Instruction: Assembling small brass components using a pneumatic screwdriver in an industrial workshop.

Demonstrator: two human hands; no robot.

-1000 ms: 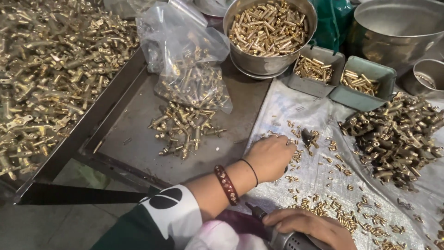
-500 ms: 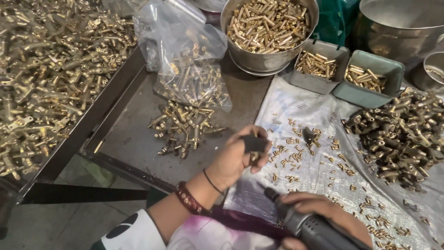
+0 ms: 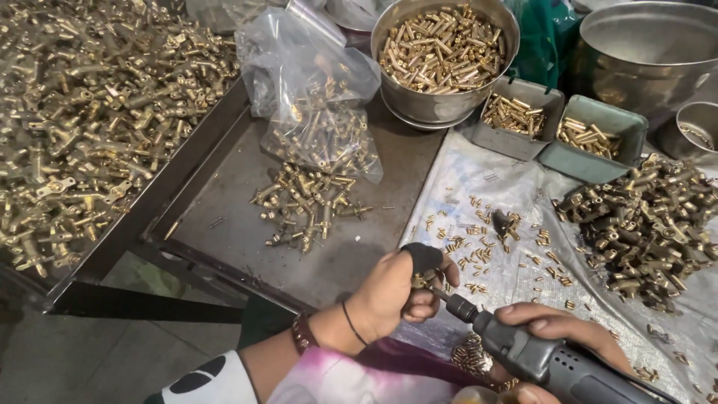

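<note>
Seemingly a small brass fitting, mostly hidden, pinched in left hand; right hand gripping grey rotary tool.

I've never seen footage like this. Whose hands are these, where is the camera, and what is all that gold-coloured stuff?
The camera sits on a person's head and looks down at their own two bare hands. The left hand, with a dark cover on its thumb, pinches a small brass part. The right hand grips a grey handheld power tool whose tip meets that part. Around them lie heaps of brass fittings, a clear plastic bag spilling more, a steel bowl of brass pins, and two small grey bins.
</note>
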